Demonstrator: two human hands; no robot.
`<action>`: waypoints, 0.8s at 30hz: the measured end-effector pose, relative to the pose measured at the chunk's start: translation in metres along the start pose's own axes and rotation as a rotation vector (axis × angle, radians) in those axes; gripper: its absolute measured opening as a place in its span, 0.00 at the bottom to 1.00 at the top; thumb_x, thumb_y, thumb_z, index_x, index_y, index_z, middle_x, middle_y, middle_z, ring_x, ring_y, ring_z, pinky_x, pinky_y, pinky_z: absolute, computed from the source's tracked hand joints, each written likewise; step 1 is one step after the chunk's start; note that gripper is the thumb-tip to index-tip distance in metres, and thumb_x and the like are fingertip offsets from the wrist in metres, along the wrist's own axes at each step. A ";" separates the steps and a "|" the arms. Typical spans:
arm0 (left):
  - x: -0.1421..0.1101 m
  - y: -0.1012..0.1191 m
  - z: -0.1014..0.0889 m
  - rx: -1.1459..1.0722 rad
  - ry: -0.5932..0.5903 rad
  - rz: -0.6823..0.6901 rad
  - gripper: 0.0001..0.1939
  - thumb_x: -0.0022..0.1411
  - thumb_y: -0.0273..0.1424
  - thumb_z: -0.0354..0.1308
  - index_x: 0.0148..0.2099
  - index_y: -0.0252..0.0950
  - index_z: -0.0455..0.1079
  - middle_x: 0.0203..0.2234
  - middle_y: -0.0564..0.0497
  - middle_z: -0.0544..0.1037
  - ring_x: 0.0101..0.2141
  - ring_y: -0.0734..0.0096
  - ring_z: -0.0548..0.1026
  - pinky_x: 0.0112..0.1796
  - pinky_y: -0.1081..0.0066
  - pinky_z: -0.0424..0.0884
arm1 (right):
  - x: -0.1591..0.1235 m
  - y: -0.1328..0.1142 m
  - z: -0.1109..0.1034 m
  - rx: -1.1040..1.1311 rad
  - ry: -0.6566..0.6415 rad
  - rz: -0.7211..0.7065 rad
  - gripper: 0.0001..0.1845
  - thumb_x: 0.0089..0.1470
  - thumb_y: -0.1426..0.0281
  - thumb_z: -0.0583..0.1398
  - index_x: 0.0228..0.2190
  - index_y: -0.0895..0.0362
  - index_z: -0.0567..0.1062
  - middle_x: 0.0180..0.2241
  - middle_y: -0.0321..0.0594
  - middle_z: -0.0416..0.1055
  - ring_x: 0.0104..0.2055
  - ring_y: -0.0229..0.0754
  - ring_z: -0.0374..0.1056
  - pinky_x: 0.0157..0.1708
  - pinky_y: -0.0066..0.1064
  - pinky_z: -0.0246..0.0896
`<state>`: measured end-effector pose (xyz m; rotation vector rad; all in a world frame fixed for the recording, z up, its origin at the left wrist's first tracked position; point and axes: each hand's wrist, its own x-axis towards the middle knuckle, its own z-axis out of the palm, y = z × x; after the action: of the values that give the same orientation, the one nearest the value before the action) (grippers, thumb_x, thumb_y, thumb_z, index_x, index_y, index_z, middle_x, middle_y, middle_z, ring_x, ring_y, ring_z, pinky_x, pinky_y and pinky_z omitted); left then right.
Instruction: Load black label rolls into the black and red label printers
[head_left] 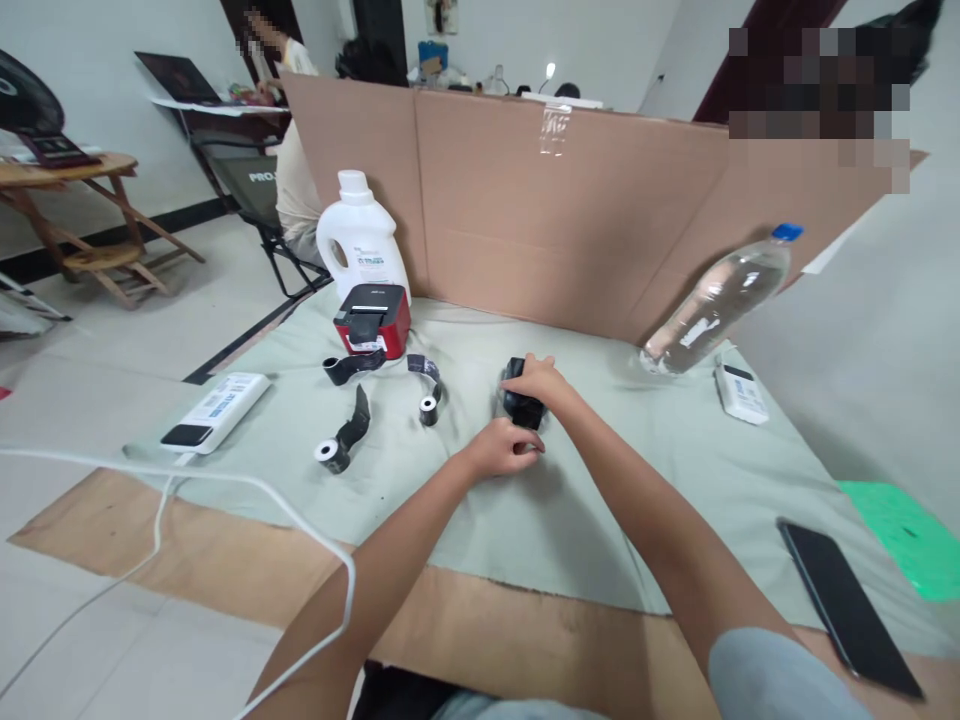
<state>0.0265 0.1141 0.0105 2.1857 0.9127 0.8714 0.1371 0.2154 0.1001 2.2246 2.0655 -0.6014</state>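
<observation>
Right hand [541, 384]: fingers and thumb closed about the upper part of a small black device [523, 408], located at the center of the light green cloth [615, 490]. Left hand [499, 448]: fingers curled at the device's 7 o'clock; whether they grip any part cannot be told.

Directions below are taken from the black device, 12 o'clock pointing away from the wearer. Three paper rolls [428, 410] with dark, loose tails lie toward 9 o'clock. At 10 o'clock sits a red-and-black label printer [391, 318], with a white jug [369, 235] standing just behind it. Farther out at 9 o'clock is a white rectangular unit [225, 405] with a cable attached. A clear bottle [716, 305] with a blue cap occupies 2 o'clock; a smaller white unit [742, 395], 3 o'clock; a smartphone [847, 605], 4 o'clock. A cardboard panel [525, 220] stands at 12 o'clock.
</observation>
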 end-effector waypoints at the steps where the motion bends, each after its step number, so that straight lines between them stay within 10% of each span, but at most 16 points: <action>1: 0.000 0.002 0.001 0.079 -0.026 0.037 0.12 0.58 0.27 0.58 0.39 0.38 0.83 0.20 0.54 0.75 0.23 0.73 0.70 0.31 0.71 0.64 | -0.004 -0.002 0.004 0.007 0.027 0.004 0.47 0.46 0.48 0.68 0.60 0.58 0.64 0.61 0.63 0.58 0.53 0.61 0.73 0.50 0.45 0.70; 6: 0.001 0.009 0.005 0.362 -0.145 0.171 0.16 0.68 0.34 0.54 0.50 0.39 0.81 0.48 0.45 0.83 0.48 0.60 0.79 0.49 0.63 0.69 | -0.013 0.048 -0.009 0.064 0.252 -0.040 0.48 0.44 0.50 0.70 0.60 0.54 0.60 0.58 0.57 0.62 0.54 0.62 0.71 0.51 0.46 0.68; 9: 0.000 0.011 0.009 0.461 -0.251 0.124 0.26 0.72 0.44 0.52 0.68 0.43 0.68 0.69 0.45 0.65 0.67 0.54 0.64 0.65 0.54 0.57 | -0.009 0.125 -0.033 0.104 0.389 0.004 0.42 0.49 0.51 0.68 0.59 0.54 0.63 0.55 0.56 0.65 0.51 0.57 0.71 0.50 0.42 0.66; 16: -0.012 0.018 0.016 0.529 -0.408 0.057 0.34 0.74 0.52 0.43 0.76 0.45 0.52 0.75 0.48 0.47 0.74 0.55 0.46 0.70 0.49 0.41 | -0.007 0.278 -0.054 0.077 0.477 0.290 0.39 0.53 0.53 0.67 0.61 0.53 0.67 0.54 0.61 0.67 0.53 0.62 0.69 0.48 0.48 0.62; 24: -0.013 0.022 0.012 0.397 -0.306 0.085 0.30 0.71 0.48 0.53 0.69 0.42 0.66 0.70 0.44 0.62 0.70 0.55 0.59 0.69 0.51 0.52 | 0.001 0.258 -0.047 -0.061 0.441 0.511 0.44 0.51 0.51 0.66 0.62 0.61 0.64 0.60 0.75 0.61 0.62 0.76 0.61 0.53 0.59 0.56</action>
<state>0.0363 0.0879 0.0148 2.6207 0.9014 0.3944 0.3989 0.2019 0.0850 2.8803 1.4957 -0.0070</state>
